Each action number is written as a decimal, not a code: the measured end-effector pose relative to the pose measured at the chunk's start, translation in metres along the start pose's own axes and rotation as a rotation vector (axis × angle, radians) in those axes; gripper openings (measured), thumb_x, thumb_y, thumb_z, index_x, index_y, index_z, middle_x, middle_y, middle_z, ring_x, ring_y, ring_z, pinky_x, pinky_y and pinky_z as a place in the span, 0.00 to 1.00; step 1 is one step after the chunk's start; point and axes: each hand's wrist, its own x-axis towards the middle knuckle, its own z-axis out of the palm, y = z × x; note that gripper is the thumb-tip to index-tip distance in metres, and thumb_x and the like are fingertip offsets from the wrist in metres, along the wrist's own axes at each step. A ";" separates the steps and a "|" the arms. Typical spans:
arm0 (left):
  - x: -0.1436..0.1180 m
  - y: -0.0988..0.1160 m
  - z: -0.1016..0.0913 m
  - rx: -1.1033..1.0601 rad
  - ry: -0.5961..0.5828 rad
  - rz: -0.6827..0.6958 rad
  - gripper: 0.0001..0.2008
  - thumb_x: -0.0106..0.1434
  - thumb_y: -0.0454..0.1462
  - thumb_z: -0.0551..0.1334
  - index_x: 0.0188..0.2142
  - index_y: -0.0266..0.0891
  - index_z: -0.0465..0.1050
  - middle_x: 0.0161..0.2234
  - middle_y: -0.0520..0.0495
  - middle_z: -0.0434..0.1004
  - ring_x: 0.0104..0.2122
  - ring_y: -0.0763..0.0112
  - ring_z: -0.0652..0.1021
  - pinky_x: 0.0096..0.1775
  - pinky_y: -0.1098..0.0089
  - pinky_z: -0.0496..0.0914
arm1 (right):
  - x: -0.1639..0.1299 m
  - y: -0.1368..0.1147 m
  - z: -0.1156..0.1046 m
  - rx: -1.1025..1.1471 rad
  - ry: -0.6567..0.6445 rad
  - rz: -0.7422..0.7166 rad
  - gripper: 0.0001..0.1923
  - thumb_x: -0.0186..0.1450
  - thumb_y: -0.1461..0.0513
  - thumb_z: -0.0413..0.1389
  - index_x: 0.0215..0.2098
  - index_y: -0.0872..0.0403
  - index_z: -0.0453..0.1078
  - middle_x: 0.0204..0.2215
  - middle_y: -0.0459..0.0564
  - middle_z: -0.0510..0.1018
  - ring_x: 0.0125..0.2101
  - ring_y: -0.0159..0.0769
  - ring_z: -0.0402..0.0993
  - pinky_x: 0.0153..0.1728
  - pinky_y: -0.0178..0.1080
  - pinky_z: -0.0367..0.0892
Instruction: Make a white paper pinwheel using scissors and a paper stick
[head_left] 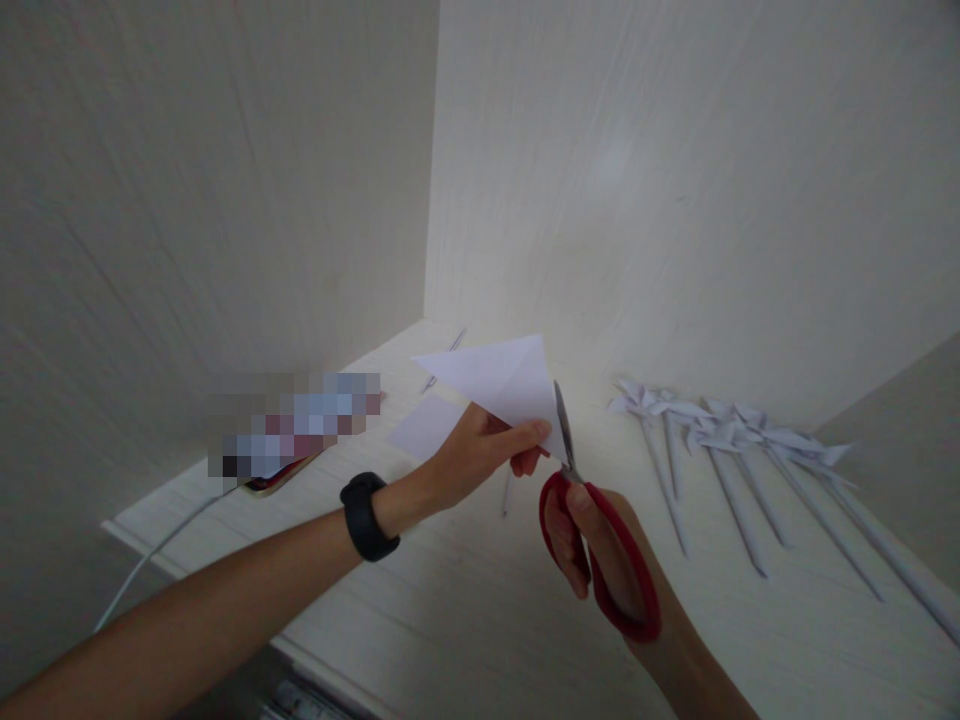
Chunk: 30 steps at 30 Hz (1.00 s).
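My left hand [495,440] pinches a white sheet of paper [502,375] folded into a triangle, with the thumb on top near its lower edge. Through the red handles of a pair of scissors [645,610] go the fingers of my right hand [592,530]. The blades lie along the right edge of the paper, close to the left fingertips; whether they touch the paper I cannot tell. Under my left wrist, a flat piece of white paper [424,425] lies on the table, partly hidden by the hand.
Several white paper pinwheels [720,425] on rolled paper sticks lie at the right. A phone [289,470] with a white cable [172,535] rests at the left, its screen blurred out. A thin pen-like stick [444,362] lies behind the paper. Pale walls meet behind the table [420,620].
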 end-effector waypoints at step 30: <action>-0.004 -0.010 -0.012 0.126 -0.607 -0.272 0.10 0.52 0.40 0.65 0.30 0.35 0.69 0.21 0.53 0.67 0.21 0.78 0.67 0.24 0.76 0.62 | 0.007 -0.001 -0.011 0.119 0.433 -0.042 0.19 0.56 0.50 0.59 0.22 0.53 0.60 0.12 0.39 0.60 0.14 0.25 0.54 0.15 0.30 0.49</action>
